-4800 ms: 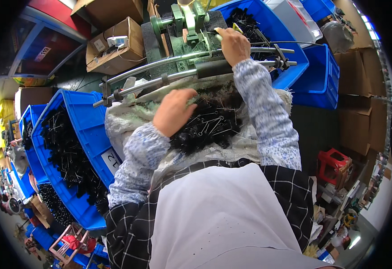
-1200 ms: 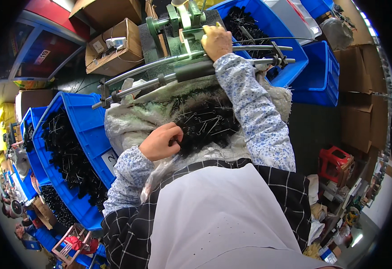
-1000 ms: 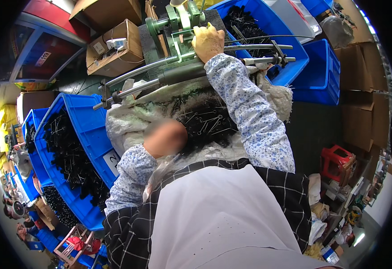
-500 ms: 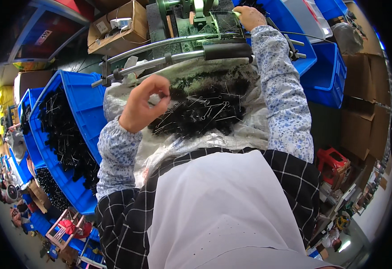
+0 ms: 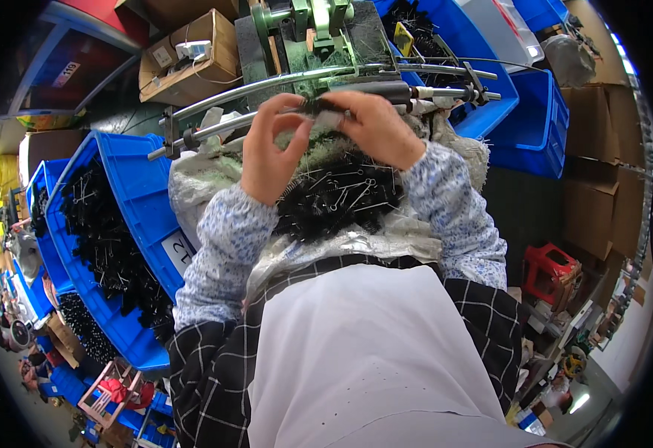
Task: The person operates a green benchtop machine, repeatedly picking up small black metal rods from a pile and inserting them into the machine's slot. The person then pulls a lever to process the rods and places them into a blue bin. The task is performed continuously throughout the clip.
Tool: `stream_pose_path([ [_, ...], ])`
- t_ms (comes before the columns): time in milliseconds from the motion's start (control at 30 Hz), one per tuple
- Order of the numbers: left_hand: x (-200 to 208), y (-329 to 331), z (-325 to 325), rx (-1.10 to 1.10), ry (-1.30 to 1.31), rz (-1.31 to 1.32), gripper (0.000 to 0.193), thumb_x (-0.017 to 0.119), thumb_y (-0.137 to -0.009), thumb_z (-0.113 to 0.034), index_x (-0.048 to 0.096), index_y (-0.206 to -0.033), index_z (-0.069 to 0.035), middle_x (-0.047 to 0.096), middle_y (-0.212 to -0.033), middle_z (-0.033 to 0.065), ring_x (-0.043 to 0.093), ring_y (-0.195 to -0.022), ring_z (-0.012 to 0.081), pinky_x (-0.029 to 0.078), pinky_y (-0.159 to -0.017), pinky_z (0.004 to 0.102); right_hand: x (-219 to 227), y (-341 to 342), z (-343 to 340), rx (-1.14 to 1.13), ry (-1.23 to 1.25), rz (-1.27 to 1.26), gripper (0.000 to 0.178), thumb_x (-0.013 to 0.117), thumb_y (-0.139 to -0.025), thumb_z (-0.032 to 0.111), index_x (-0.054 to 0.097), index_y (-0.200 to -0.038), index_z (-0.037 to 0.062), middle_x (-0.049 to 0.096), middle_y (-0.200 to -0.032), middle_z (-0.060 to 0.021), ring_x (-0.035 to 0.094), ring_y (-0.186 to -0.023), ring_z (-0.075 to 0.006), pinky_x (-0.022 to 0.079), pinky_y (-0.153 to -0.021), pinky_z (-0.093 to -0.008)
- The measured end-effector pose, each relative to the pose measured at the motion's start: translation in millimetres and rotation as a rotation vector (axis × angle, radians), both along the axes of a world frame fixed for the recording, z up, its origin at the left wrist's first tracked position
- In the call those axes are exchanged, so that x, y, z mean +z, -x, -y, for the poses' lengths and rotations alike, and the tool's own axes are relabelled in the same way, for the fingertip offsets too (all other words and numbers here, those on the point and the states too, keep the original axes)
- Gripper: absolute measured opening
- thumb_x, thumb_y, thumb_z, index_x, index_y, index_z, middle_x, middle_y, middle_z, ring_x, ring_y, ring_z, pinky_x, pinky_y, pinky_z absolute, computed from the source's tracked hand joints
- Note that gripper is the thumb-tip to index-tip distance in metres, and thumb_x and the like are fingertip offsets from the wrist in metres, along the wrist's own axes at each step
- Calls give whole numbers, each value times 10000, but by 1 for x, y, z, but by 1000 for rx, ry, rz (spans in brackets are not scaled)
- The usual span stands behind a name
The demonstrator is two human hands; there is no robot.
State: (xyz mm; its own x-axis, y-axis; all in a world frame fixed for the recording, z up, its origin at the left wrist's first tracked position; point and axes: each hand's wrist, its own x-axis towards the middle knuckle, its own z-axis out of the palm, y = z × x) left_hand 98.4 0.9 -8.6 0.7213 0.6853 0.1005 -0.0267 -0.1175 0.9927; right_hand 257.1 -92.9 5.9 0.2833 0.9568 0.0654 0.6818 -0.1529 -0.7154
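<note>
The right hand (image 5: 379, 128) has come from the green machine (image 5: 321, 45) to just beside the left hand (image 5: 267, 153), by the brush pile's (image 5: 334, 201) far edge; blurred fingers' closure is indiscernible.

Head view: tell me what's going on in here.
A person has the left hand and right hand raised close together by the far edge of a pile of black bristly pieces with looped metal wires, lying on whitish sheeting. What either grip holds is too blurred to tell. Beyond are metal rails and a green machine. A blue bin on the left contains more black pieces.
</note>
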Motion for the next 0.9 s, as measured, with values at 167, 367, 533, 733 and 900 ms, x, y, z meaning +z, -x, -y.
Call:
stream_pose_path([
  [167,-10,36,16,-633,-274,-378,401,665,-751,-77,501,-1114,-40,517,-1067,126,581,-896,228,476,-764,344,-38,-81,-42,-395,-99,810,171,543,-846,168,638,-981,123,625,-791,-64,627,-765,-220,515,-658,-346],
  [367,-38,49,40,-735,-351,-553,350,619,-755,-89,515,-1089,-92,495,-1060,145,571,-876,328,492,-749,382,-57,-100,-58,-391,95,962,172,528,-837,169,655,-952,156,622,-838,-49,623,-814,-213,512,-695,-351],
  [533,-38,53,38,-677,-285,-503,270,583,-711,-21,519,-971,-53,487,-944,111,562,-766,246,485,-668,336,-58,-103,-64,-372,116,870,226,555,-830,173,662,-1029,173,616,-844,-48,615,-816,-223,502,-741,-368],
  [733,-13,62,25,-630,-193,-465,228,591,-699,-17,507,-909,-49,472,-891,97,515,-721,207,448,-648,313,-76,-122,-65,-341,21,819,230,572,-819,183,659,-1032,181,620,-863,-39,599,-836,-231,461,-823,-381],
  [900,-27,59,25,-641,-245,-494,206,606,-731,-21,501,-907,-43,473,-857,88,517,-740,214,445,-674,309,-82,-132,-72,-290,51,877,261,580,-824,257,639,-1070,195,591,-963,2,545,-935,-203,425,-840,-367],
])
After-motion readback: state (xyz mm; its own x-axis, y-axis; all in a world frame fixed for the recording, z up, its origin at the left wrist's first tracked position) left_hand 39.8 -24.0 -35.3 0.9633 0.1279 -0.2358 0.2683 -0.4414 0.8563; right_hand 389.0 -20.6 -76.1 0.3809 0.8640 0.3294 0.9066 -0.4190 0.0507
